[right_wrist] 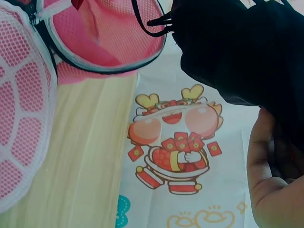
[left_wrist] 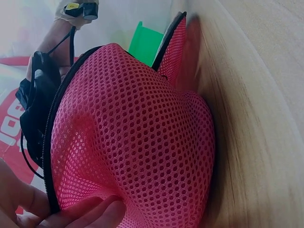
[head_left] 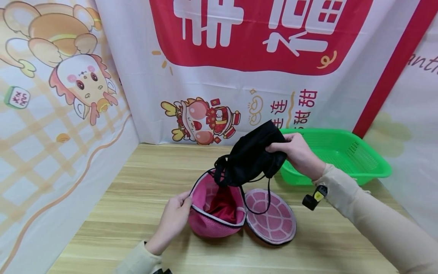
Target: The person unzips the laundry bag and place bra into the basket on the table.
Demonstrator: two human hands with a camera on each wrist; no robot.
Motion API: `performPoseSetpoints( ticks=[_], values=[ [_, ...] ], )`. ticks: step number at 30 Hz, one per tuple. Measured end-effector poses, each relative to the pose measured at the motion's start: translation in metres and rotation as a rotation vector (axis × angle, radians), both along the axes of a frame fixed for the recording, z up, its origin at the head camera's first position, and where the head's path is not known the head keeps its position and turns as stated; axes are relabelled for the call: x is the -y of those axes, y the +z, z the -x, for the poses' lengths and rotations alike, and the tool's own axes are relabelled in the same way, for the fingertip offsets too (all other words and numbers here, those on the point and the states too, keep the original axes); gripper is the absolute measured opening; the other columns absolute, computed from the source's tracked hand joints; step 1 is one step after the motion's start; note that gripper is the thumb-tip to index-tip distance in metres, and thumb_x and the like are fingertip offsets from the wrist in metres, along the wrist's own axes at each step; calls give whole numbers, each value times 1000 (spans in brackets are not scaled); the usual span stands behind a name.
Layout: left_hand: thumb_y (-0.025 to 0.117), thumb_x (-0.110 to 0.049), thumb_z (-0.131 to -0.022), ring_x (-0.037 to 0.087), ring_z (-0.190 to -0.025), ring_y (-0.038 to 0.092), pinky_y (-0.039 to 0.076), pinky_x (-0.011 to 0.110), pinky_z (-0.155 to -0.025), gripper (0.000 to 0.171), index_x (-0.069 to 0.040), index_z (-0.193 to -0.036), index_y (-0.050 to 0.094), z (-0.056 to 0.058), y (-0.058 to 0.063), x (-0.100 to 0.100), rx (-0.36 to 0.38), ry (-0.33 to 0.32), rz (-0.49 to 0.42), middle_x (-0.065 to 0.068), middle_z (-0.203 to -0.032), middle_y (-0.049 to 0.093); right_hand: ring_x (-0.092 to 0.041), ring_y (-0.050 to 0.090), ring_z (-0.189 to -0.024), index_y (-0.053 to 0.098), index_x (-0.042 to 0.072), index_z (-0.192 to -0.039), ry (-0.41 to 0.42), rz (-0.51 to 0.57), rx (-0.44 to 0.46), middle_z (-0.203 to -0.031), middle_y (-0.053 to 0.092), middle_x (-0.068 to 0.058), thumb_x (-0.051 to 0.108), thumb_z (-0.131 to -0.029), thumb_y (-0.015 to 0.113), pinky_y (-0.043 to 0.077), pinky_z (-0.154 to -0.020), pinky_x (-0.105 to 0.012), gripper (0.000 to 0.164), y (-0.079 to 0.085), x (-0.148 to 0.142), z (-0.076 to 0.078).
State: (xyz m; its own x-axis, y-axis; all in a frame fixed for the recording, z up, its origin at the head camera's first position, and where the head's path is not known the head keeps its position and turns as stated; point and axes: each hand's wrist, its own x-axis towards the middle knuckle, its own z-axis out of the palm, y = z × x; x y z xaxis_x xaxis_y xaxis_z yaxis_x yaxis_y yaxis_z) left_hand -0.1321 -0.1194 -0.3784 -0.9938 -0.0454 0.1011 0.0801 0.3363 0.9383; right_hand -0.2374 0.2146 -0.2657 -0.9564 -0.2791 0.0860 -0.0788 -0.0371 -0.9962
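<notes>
A pink mesh laundry bag with a zipped rim stands on the table, its mouth open and dark red cloth inside. My left hand pinches the bag's left rim; in the left wrist view its fingers press against the outer mesh. A black fabric item with thin straps hangs from my right hand, tilted so its lower end overlaps the bag's mouth. In the right wrist view, my right thumb lies along the black fabric, which hides the other fingers. One strap loops down over the bag's lid.
The round pink mesh lid lies flat on the wooden table, joined to the bag's right side. Behind my right hand stands a green plastic basket. A printed cloth hangs behind the table's back edge.
</notes>
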Motion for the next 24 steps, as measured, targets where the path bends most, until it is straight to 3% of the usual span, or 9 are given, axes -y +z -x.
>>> performPoseSetpoints(
  ticks=[11, 24],
  values=[
    [47, -6, -101, 25, -97, 67, 57, 33, -81, 36, 12, -131, 54, -2, 1, 1, 11, -32, -73, 21, -118, 65, -19, 67, -88, 77, -3, -85, -24, 67, -15, -88, 73, -11, -1, -85, 74, 56, -71, -28, 4, 6, -21, 4],
    [45, -3, -100, 24, -95, 67, 57, 29, -80, 34, 13, -129, 56, -2, 2, -1, 9, -37, -78, 20, -110, 68, -21, 66, -90, 77, 0, -89, -79, 76, -13, -93, 73, -10, -2, -85, 73, 56, -71, -29, 6, 6, -31, 5]
  ],
)
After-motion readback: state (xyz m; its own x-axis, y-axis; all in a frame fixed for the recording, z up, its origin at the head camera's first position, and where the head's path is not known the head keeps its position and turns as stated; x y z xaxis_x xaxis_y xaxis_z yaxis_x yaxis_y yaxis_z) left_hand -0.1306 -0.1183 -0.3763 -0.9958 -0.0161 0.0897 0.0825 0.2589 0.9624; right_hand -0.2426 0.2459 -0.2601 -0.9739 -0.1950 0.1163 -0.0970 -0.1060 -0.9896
